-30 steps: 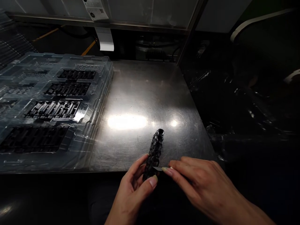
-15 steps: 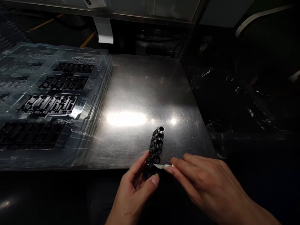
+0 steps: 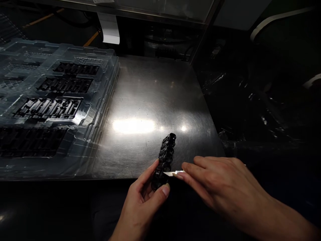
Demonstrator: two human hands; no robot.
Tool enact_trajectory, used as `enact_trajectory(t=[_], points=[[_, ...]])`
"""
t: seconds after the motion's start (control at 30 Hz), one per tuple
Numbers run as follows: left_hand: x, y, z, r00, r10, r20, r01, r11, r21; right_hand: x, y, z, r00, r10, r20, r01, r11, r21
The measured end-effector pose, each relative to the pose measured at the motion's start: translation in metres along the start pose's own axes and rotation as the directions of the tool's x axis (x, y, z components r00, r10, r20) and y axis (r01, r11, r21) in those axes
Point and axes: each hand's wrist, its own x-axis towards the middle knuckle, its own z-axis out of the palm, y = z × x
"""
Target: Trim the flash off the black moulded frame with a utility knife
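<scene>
A long black moulded plastic part (image 3: 166, 154) with round openings points away from me over the near edge of the steel table. My left hand (image 3: 144, 204) grips its near end between thumb and fingers. My right hand (image 3: 220, 187) holds a small thin blade (image 3: 174, 173), with the tip pressed against the part's right side just above my left thumb.
A stack of clear plastic blister trays (image 3: 97, 100) holding several black parts (image 3: 48, 107) covers the left of the steel table (image 3: 150, 100). Dark crinkled plastic film (image 3: 250, 113) lies to the right. A white holder (image 3: 109, 28) hangs at the back under a glass panel.
The part has turned slightly in my left hand and both hands have risen a little in the view. The blade stays against the part's side.
</scene>
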Motion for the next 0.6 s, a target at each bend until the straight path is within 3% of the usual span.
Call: enact_trajectory(t=[0.1, 0.23, 0.27, 0.33, 0.37, 0.43, 0.5, 0.53, 0.6], points=[[0.0, -0.001, 0.001, 1.0, 0.0, -0.011, 0.0, 1.0, -0.013, 0.004, 0.006, 0.0, 0.997, -0.066, -0.028, 0.065, 0.997, -0.052], [0.0, -0.003, 0.0, 1.0, -0.002, -0.014, 0.001, 1.0, -0.021, -0.001, 0.008, 0.01, 0.955, -0.138, -0.263, 0.109, 0.987, -0.119], [0.0, -0.003, 0.0, 1.0, 0.002, -0.016, -0.002, 1.0, -0.011, -0.003, 0.007, 0.014, 0.94, -0.096, -0.328, 0.077, 0.995, -0.07], [-0.001, -0.002, 0.0, 1.0, 0.011, -0.026, -0.011, 1.0, 0.01, -0.007, 0.002, 0.022, 0.921, 0.115, -0.371, -0.05, 0.982, 0.181], [-0.001, -0.002, 0.001, 0.999, 0.015, -0.033, -0.014, 1.0, 0.015, -0.008, -0.002, 0.027, 0.914, 0.264, -0.308, -0.148, 0.923, 0.354], [-0.002, -0.003, 0.003, 0.999, 0.018, -0.05, -0.017, 1.0, 0.007, -0.005, -0.01, 0.036, 0.863, 0.505, -0.013, -0.38, 0.666, 0.642], [-0.002, -0.004, 0.004, 0.997, 0.025, -0.076, -0.025, 1.0, -0.005, 0.002, -0.019, 0.045, 0.777, 0.553, 0.302, -0.55, 0.362, 0.752], [-0.001, -0.005, 0.004, 0.995, 0.031, -0.094, -0.031, 1.0, -0.003, 0.006, -0.022, 0.049, 0.751, 0.531, 0.392, -0.579, 0.245, 0.778], [0.0, -0.009, 0.003, 0.993, 0.048, -0.111, -0.047, 0.999, 0.013, 0.015, -0.025, 0.057, 0.743, 0.518, 0.424, -0.539, 0.087, 0.838]])
